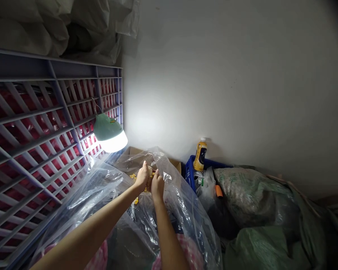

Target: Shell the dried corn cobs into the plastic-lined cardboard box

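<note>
Both hands meet over a large clear plastic bag (183, 198). My left hand (142, 177) is closed round one side of a corn cob (150, 171), thumb pointing up. On the cob's other side, my right hand (157, 185) grips it, and its fingers are partly hidden. Pale bare cob shows near the top between the hands, with yellow kernels lower down. Loose yellow corn kernels (136, 201) lie in the bag below and beside my hands.
A lit green-topped lamp (110, 132) hangs from a purple plastic crate (73, 129) at left. Behind the bag is a cardboard box (135, 151). To the right are a blue basket (189, 172), a yellow drink bottle (200, 155) and a stuffed sack (248, 191). A white wall stands behind.
</note>
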A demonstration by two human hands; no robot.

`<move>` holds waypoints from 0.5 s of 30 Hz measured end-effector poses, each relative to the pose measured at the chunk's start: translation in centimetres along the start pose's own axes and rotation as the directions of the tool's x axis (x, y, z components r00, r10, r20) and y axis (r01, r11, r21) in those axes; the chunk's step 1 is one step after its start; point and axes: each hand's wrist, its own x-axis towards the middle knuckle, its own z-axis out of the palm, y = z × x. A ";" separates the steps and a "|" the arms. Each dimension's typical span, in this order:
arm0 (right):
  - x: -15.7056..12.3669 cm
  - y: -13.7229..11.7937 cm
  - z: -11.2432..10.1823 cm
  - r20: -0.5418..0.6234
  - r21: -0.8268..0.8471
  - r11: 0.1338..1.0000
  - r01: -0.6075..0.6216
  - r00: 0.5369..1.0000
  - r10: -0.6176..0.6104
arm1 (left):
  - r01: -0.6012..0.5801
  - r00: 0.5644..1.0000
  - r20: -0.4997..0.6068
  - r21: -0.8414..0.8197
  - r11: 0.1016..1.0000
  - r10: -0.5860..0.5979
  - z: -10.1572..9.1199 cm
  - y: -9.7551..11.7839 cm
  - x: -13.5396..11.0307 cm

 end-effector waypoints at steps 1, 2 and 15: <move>0.4 0.2 0.0 0.008 0.022 1.000 -0.007 1.000 0.006 | 0.042 0.999 0.015 -0.046 0.998 -0.041 -0.1 0.2 0.1; 0.7 0.4 -0.1 0.024 0.040 0.999 0.001 1.000 -0.002 | 0.089 0.995 0.050 -0.097 0.991 -0.084 -0.2 0.3 0.2; -1.2 -1.3 -0.2 0.072 -0.099 0.992 0.074 0.995 -0.067 | 0.240 0.971 0.068 -0.311 0.920 -0.231 -0.6 1.1 0.9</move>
